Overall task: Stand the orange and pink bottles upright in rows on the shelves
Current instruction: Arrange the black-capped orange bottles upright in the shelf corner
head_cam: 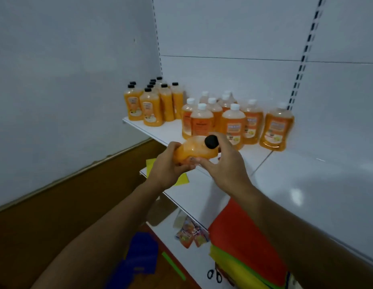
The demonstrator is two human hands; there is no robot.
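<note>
An orange bottle with a black cap (195, 150) is tilted toward me in front of the shelf (160, 132). My left hand (166, 167) grips its body from below. My right hand (223, 163) touches its neck near the cap, fingers spread. On the shelf stand several black-capped orange bottles (151, 108) at the far left. Several white-capped orange bottles (233, 124) stand upright to their right, and one of these (276, 130) stands alone at the right end. No pink bottle is in view.
The white shelf runs on to the right (306, 184). A lower shelf holds yellow paper (181, 180). Below lie red, yellow and green sheets (244, 243), small packets (191, 236), scissors (214, 275) and blue items (139, 257). A wall closes off the left.
</note>
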